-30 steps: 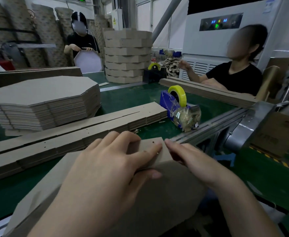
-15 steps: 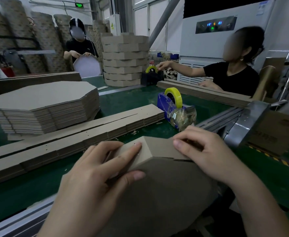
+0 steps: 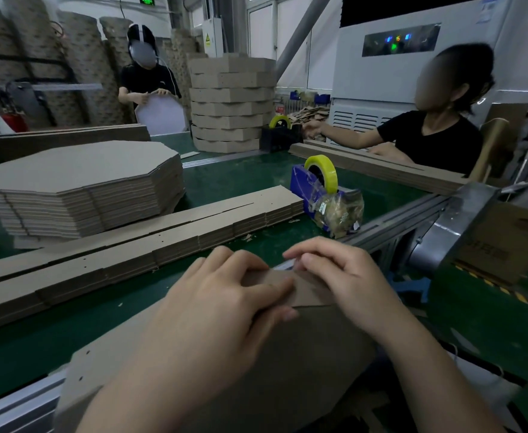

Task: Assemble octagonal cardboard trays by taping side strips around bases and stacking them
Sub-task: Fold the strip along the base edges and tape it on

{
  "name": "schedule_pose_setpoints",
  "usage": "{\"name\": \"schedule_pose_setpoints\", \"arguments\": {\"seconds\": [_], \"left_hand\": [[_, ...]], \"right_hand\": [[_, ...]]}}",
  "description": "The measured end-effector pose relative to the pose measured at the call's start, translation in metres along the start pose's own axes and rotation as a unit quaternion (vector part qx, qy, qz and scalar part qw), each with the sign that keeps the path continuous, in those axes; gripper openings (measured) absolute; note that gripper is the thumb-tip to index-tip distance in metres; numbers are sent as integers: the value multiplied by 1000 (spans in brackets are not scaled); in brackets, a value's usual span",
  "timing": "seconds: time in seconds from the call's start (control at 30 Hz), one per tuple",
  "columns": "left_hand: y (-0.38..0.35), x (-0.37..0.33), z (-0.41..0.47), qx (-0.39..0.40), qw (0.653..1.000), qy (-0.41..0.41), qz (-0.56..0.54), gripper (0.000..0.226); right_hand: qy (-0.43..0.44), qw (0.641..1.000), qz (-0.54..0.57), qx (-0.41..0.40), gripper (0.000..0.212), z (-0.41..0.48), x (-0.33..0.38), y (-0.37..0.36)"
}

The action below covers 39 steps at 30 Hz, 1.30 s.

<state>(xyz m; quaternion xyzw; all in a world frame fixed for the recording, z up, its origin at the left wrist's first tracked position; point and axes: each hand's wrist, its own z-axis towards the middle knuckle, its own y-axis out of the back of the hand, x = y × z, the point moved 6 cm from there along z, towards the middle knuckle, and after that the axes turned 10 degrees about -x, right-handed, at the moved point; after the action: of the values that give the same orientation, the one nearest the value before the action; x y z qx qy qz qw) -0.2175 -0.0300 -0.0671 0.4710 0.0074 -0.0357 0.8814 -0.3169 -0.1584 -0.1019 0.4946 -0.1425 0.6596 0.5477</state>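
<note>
A brown octagonal cardboard tray leans against the near edge of the table, its base facing me. My left hand grips the folded side strip at the top corner, fingers over the outside and thumb on the base. My right hand presses its curled fingers on the same strip just to the right, where the seam runs. A stack of flat octagonal bases sits at the left, and piles of flat side strips lie across the middle. A blue tape dispenser with a yellow roll stands behind my hands.
A tall stack of finished trays stands at the back. A person in black sits at the right reaching toward a second dispenser; another stands at the back holding a white board. A metal rail borders the green belt.
The tray has been turned and lowered slightly. My right hand moved from the strip's right corner to the seam beside my left hand. The seated person reached further toward the far dispenser.
</note>
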Motion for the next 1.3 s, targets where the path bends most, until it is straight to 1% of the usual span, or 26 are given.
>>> {"name": "schedule_pose_setpoints", "arguments": {"seconds": [0.07, 0.13, 0.27, 0.37, 0.4, 0.47, 0.53, 0.57, 0.6, 0.63, 0.7, 0.73, 0.8, 0.9, 0.97, 1.07, 1.13, 1.17, 1.3], "left_hand": [[-1, 1, -1, 1, 1000, 0, 5, 41], [-2, 3, 3, 7, 1000, 3, 21, 40], [-8, 4, 12, 22, 999, 5, 47, 45], [-12, 7, 13, 14, 999, 5, 46, 46], [-12, 9, 12, 10, 999, 9, 40, 45], [-11, 14, 11, 1, 1000, 17, 23, 44], [-9, 16, 10, -11, 1000, 18, 20, 43], [-9, 16, 9, -14, 1000, 18, 21, 43], [-8, 17, 9, -17, 999, 19, 21, 43], [-8, 17, 9, -18, 999, 20, 21, 43], [-8, 18, 9, -18, 999, 23, 20, 43], [-8, 18, 8, -18, 999, 24, 18, 42], [-9, 18, 8, -21, 999, 24, 16, 42], [-10, 20, 8, -26, 999, 26, 13, 41], [-11, 21, 8, -27, 999, 25, 16, 41], [-11, 22, 8, -27, 999, 25, 15, 41], [-12, 22, 9, -28, 999, 22, 16, 40], [-12, 22, 9, -27, 999, 23, 15, 40], [-12, 23, 9, -28, 999, 28, 15, 41]], "right_hand": [[-49, 999, 18, -3, 23, 1, -13, 8], [-76, 997, 26, 4, 26, 0, -22, 6], [-94, 994, 58, -2, 27, 0, -29, -1], [-107, 988, 109, -12, 26, 14, -35, 7], [-115, 986, 115, -41, 26, 23, -42, 14], [-134, 974, 99, -151, 24, 52, -60, 40], [-155, 954, 43, -255, 20, 88, -82, 69], [-167, 945, -1, -283, 16, 106, -92, 82], [-185, 938, -44, -289, 13, 123, -102, 92], [-212, 935, -80, -274, 14, 138, -113, 97], [-268, 932, -138, -202, 23, 158, -133, 95], [-295, 929, -147, -168, 28, 161, -138, 92], [-335, 924, -122, -140, 29, 161, -144, 87], [-346, 923, -79, -147, 17, 163, -151, 89], [-369, 916, 0, -161, 10, 164, -154, 90], [-397, 890, 108, -199, 10, 163, -156, 90], [-383, 882, 158, -223, 4, 158, -157, 89], [-365, 878, 193, -241, 5, 154, -157, 88], [-266, 845, 350, -306, 25, 130, -165, 87]]}}
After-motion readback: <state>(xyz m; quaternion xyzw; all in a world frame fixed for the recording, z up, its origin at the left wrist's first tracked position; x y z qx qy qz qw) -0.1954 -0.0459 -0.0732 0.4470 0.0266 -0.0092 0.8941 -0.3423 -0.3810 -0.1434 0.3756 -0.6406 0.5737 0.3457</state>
